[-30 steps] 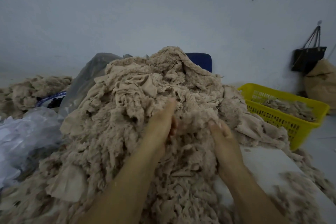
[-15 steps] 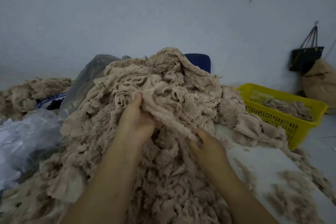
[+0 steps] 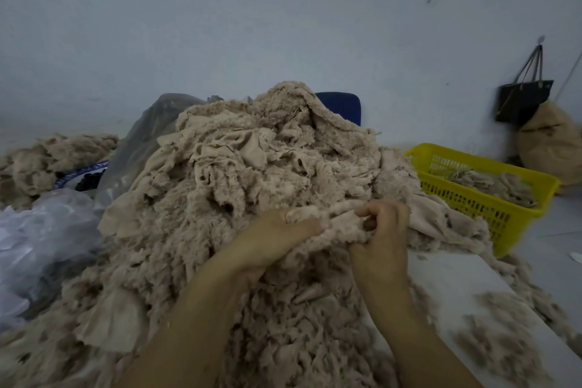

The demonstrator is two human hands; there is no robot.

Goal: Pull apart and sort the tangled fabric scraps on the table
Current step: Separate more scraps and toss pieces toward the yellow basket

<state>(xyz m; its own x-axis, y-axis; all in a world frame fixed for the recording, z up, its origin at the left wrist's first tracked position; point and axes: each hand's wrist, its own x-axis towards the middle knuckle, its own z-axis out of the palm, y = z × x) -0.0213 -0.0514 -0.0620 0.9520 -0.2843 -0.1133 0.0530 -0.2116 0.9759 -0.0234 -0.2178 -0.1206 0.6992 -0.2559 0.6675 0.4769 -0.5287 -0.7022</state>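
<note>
One scrap tight in left hand, right hand; other scraps in yellow basket.

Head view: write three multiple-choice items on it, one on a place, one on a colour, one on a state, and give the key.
1. Where does the yellow basket stand relative to the scrap pile?
A) to its left
B) to its right
C) on top of it

2. What colour is the bag hanging on the wall?
A) black
B) red
C) white

3. What are the left hand and the right hand doing?
A) both grip one fabric scrap
B) both lie flat on the table
C) both hang idle, holding nothing

Key:
1 B, the basket sits at the pile's right edge.
2 A, the bag shows black against the pale wall.
3 A, the fingers of both hands curl round the same scrap, which runs between them.
</note>
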